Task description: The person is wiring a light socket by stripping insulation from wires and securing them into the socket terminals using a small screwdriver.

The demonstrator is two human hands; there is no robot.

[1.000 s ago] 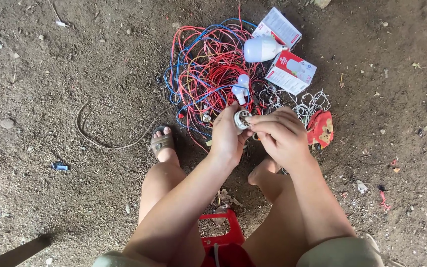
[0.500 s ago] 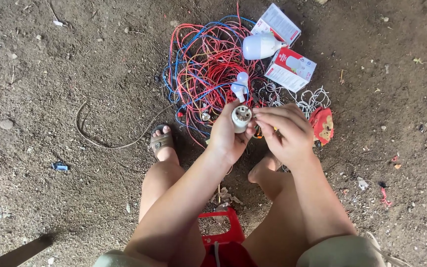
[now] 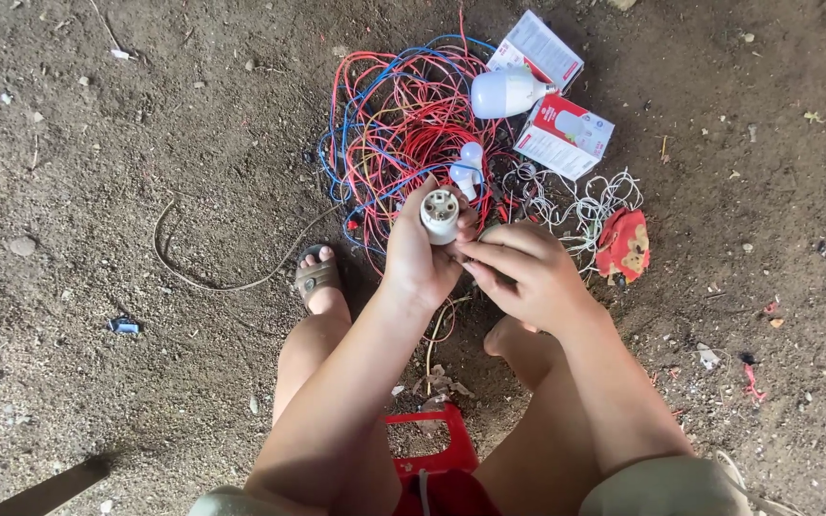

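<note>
We sit over a bare dirt floor (image 3: 97, 143), where a tangled heap of red and blue wires (image 3: 403, 124) lies with a large white bulb (image 3: 507, 93) and two white-and-red cardboard boxes (image 3: 564, 137) at its far edge. Our left hand (image 3: 418, 253) has its fingers closed round a small white cylindrical lamp socket (image 3: 440, 214). It stands upright above the wires, long axis pointing at us, open end showing metal contacts. Our right hand (image 3: 528, 277) pinches beside it; what it grips, we cannot tell.
</note>
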